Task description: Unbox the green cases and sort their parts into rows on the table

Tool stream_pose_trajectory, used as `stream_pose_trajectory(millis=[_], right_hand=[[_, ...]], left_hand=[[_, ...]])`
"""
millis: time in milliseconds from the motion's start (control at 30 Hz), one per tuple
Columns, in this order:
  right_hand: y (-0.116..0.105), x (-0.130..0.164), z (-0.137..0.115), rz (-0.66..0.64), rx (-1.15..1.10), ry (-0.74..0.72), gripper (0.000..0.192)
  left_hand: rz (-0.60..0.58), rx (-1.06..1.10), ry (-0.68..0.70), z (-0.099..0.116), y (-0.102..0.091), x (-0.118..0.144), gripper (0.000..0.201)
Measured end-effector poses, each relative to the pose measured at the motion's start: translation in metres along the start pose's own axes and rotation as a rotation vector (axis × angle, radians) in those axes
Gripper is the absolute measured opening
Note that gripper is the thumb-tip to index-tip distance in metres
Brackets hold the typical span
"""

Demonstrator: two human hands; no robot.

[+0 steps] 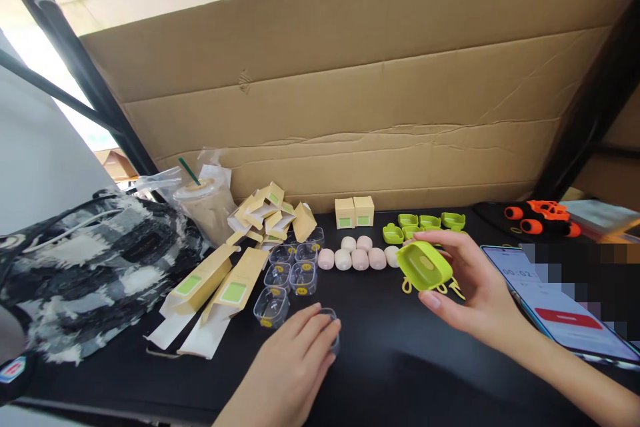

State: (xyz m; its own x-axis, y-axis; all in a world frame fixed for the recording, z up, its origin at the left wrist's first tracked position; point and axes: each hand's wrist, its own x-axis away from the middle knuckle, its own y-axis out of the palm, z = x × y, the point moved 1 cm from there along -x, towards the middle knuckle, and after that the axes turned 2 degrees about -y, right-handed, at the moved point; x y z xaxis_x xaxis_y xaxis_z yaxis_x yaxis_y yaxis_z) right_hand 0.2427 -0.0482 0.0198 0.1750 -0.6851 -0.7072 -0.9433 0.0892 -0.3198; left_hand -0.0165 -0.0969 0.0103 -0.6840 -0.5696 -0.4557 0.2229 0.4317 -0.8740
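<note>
My right hand point(470, 290) pinches a green silicone case cover point(424, 265) between thumb and fingers, its hollow side facing me. My left hand point(300, 363) rests low over the black table, fingers curled round a small clear plastic box point(334, 333) that they partly hide. Left of it stand several similar clear boxes point(277, 277) with yellow stickers. Several rounded pale pink and white cases point(360, 259) sit in rows beyond my hands. Behind my right hand lie more green covers point(429, 221), and small yellow-green loops point(453, 288) show just under the held one.
Two small kraft boxes point(354, 212) stand near the cardboard wall point(350, 107). Opened long boxes point(233, 290) and a pile of kraft packaging point(267, 210) lie left, beside a drink cup point(205, 207) and a checked bag point(100, 260). Right are a phone point(560, 307) and an orange toy car point(545, 217).
</note>
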Motion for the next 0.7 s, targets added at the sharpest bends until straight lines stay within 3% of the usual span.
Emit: stream_pose_trajectory(millis=[433, 600, 700], right_hand=[[0.0, -0.001, 0.002, 0.006, 0.044, 0.012, 0.046], [0.0, -0.002, -0.001, -0.02, 0.092, 0.004, 0.046], [0.002, -0.001, -0.002, -0.077, 0.128, 0.011, 0.047]], left_hand=[[0.026, -0.208, -0.08, -0.031, 0.006, 0.015, 0.029], [0.048, -0.12, -0.129, -0.034, 0.004, 0.018, 0.034], [0.123, 0.081, -0.211, -0.024, -0.001, 0.021, 0.047]])
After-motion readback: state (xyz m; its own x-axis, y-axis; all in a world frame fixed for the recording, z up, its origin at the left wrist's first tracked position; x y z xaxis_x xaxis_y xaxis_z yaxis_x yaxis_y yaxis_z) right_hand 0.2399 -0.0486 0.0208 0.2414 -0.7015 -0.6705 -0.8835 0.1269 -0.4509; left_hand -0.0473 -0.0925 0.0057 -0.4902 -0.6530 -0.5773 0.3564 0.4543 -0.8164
